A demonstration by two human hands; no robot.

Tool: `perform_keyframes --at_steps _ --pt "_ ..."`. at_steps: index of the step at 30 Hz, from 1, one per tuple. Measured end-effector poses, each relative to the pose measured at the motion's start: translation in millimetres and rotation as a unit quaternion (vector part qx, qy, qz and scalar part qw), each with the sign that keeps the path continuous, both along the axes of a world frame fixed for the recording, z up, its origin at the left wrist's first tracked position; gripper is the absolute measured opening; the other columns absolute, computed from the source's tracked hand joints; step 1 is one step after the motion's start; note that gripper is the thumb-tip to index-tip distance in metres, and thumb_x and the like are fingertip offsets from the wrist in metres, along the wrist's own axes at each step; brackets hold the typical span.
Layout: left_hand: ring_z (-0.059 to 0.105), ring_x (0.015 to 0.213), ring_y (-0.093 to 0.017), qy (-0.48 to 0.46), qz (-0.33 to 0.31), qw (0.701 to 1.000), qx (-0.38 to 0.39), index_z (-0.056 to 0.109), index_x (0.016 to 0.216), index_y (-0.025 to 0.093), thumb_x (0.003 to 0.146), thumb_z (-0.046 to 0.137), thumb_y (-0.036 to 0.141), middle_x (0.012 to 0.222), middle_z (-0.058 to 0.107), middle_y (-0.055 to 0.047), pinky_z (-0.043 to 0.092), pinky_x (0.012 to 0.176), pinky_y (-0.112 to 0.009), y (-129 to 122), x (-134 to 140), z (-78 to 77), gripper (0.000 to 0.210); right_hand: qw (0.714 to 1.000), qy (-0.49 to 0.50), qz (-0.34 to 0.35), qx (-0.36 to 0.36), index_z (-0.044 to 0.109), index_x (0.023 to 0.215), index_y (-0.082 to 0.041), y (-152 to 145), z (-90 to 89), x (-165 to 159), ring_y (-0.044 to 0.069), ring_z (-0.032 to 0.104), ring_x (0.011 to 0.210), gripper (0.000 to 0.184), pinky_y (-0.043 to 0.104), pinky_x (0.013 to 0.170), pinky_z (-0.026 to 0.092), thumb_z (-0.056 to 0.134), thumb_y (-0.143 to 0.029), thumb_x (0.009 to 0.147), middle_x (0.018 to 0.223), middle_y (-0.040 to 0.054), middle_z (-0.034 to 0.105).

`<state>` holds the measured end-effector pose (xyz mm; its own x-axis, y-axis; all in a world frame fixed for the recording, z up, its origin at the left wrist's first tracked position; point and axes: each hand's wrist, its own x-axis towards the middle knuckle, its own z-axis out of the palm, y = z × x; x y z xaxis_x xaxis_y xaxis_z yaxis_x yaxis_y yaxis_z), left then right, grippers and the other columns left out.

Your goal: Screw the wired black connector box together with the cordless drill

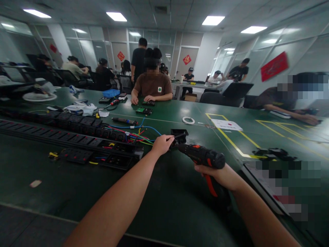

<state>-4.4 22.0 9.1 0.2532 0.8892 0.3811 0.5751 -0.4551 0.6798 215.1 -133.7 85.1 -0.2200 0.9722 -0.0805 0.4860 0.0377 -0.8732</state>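
Observation:
In the middle of the head view, my left hand (pixel 162 145) is closed on a small black plastic housing (pixel 180 135) at the end of several coloured wires (pixel 144 137). My right hand (pixel 221 174) grips a black and orange cordless drill (pixel 203 155) by its handle. The drill's nose points left toward the housing; whether its tip touches is too dark to tell. Left of my hands lie long black power strips (pixel 51 132) with rows of sockets. A short black socket piece (pixel 77 156) rests in front of them.
Behind the wires lies a pen-like screwdriver (pixel 125 121). A white tape ring (pixel 188 120) and a paper sheet (pixel 226 125) are farther right, near yellow tape lines. Dark parts (pixel 276 153) lie at the right. Across the green table (pixel 164 206), a co-worker (pixel 153 85) handles circuit boards.

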Motion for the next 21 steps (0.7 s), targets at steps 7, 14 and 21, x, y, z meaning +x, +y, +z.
perform_keyframes --at_steps 7,14,21 --pt "0.066 0.114 -0.023 0.003 0.003 1.0 -0.003 0.074 0.121 0.022 0.098 0.049 0.04 0.122 0.073 -0.007 0.047 0.102 -0.032 0.7 0.3 -1.5 0.038 1.0 0.019 -0.011 -0.009 0.065 0.087 -0.02 -0.5 0.1 -1.1 0.018 0.056 0.065 0.027 0.031 0.06 0.045 0.076 -0.041 0.075 0.069 -0.0009 0.061" --pt "0.065 0.114 -0.023 0.001 -0.002 1.0 0.0 0.073 0.121 0.022 0.098 0.049 0.04 0.122 0.073 -0.007 0.047 0.102 -0.032 1.0 0.1 -2.3 0.038 1.0 0.009 -0.018 -0.006 0.065 0.081 -0.02 -0.3 1.3 -1.5 0.017 0.053 0.063 0.026 0.03 0.059 0.043 0.076 -0.043 0.075 0.066 -0.0016 0.058" --pt "0.066 0.112 -0.022 -0.006 -0.002 1.0 0.006 0.074 0.12 0.022 0.098 0.05 0.04 0.119 0.074 -0.007 0.047 0.102 -0.032 2.0 0.0 -3.9 0.038 0.999 0.01 -0.03 0.024 0.069 0.093 -0.021 -0.9 3.8 -3.6 0.019 0.056 0.071 0.031 0.034 0.068 0.048 0.078 -0.042 0.072 0.074 -0.0015 0.061"
